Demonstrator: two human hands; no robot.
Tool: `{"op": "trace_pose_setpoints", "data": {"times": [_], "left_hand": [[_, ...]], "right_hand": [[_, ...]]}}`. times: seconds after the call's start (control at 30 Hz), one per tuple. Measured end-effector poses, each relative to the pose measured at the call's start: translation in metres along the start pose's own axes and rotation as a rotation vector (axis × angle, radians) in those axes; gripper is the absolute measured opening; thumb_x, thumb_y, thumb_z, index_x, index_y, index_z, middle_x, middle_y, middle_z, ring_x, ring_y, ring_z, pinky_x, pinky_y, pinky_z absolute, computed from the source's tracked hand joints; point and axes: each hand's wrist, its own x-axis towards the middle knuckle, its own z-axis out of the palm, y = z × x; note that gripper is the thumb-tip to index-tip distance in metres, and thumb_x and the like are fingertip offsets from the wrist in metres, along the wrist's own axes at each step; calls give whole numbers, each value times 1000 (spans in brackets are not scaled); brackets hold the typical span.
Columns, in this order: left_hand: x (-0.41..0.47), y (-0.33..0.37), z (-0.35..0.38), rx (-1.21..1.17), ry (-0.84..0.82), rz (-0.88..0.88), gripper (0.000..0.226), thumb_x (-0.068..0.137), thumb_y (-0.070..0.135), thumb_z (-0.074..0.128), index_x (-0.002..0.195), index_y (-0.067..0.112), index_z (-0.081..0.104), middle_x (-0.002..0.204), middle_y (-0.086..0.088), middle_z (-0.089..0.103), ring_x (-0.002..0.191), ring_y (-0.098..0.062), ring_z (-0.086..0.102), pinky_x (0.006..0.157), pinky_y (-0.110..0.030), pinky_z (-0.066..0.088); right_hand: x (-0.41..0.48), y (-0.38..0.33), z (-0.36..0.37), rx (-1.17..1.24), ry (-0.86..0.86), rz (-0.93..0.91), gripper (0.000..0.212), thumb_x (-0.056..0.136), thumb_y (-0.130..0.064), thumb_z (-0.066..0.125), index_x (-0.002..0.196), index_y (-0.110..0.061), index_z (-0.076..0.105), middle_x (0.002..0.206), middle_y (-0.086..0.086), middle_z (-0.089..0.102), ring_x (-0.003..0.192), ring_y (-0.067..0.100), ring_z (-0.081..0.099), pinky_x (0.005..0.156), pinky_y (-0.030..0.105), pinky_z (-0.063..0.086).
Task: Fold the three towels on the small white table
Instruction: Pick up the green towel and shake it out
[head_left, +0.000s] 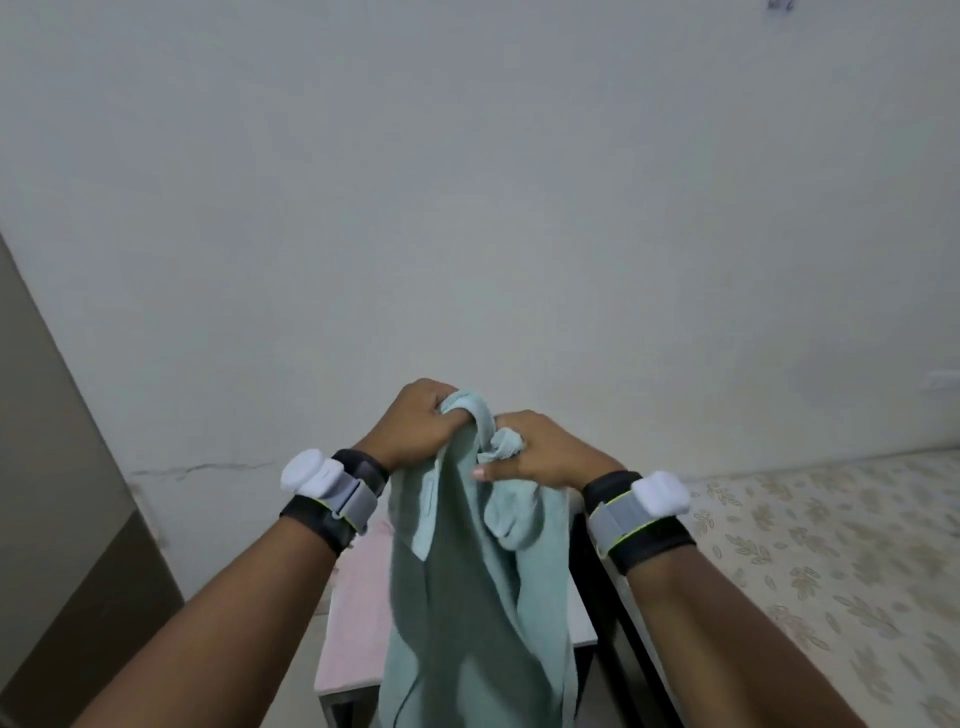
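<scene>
Black straps carrying white plastic sensors (311, 475) ringed both wrists. The left hand (423, 421) and right hand (540, 452) were raised side by side, nearly touching. Each had its fingers curled tight round a bunched top edge of a pale green terry towel (467, 623). The cloth hung in loose folds straight down from the fingers. Below the fingers and behind the hanging cloth, a pale pink towel (358, 597) lay on the small white table (582, 618). Right of the fingers lay a leaf-patterned bedsheet (805, 571); beyond them rose a plain white wall (467, 208).
</scene>
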Motion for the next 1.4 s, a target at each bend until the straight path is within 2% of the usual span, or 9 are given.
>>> {"op": "trace_pose_setpoints", "data": {"times": [0.1,0.23,0.4,0.5,0.63,0.8,0.97,1.13,1.4], "left_hand": [[-6,-14,-18,164,-39,-5,26,83,26,60,61,14,55,58,0,53,54,-14,44,53,-26,34],[-26,-64,-27,220,-103,-160,21,80,20,53,79,23,74,79,5,73,74,-15,66,65,-29,48],[-49,-97,-29,-263,198,-407,17,94,-8,59,86,-3,74,82,-17,72,73,-28,71,66,-41,64],[-50,-92,-44,-610,380,-503,9,95,1,66,94,-1,74,83,-16,70,74,-28,64,61,-34,60],[-28,-78,-34,-852,573,-629,24,91,13,76,101,-8,71,97,-24,73,81,-32,69,81,-47,59],[-20,-46,12,-777,410,-473,32,90,25,79,86,-6,69,84,-18,64,77,-27,57,72,-41,45],[-16,-26,40,-795,385,-345,37,86,15,82,89,-18,67,83,-19,68,74,-25,60,70,-36,48],[-17,-32,42,-726,468,-355,28,89,16,76,79,-9,69,73,-12,62,70,-21,53,68,-35,45],[-23,-47,39,-689,472,-373,22,83,13,79,79,-7,72,72,-11,57,69,-20,49,66,-37,44]], "right_hand": [[2,-2,-11,77,47,21,36,74,-36,88,80,-6,70,74,5,66,72,15,61,72,37,45],[-8,-21,-36,177,-82,-17,30,75,-23,84,78,3,68,76,11,62,72,21,57,70,34,39],[-4,-23,-56,439,6,22,46,74,-15,83,101,19,67,94,32,70,83,34,69,78,39,55],[21,0,-54,341,326,270,37,86,-16,81,100,15,68,101,29,75,96,41,74,84,45,58],[40,13,-16,170,695,477,27,94,-27,72,93,-3,60,95,12,63,94,29,61,76,30,42],[55,-2,39,486,643,423,43,88,-31,80,114,-3,62,115,8,67,112,31,66,99,44,55],[61,-28,52,515,711,323,36,81,-32,85,70,-12,56,74,4,64,73,22,65,78,45,60],[52,-27,49,794,575,258,44,69,-24,92,103,-9,69,104,8,74,94,23,73,90,41,62],[19,-18,38,1043,137,13,50,91,14,40,137,5,59,131,33,66,121,37,67,107,55,53]]}}
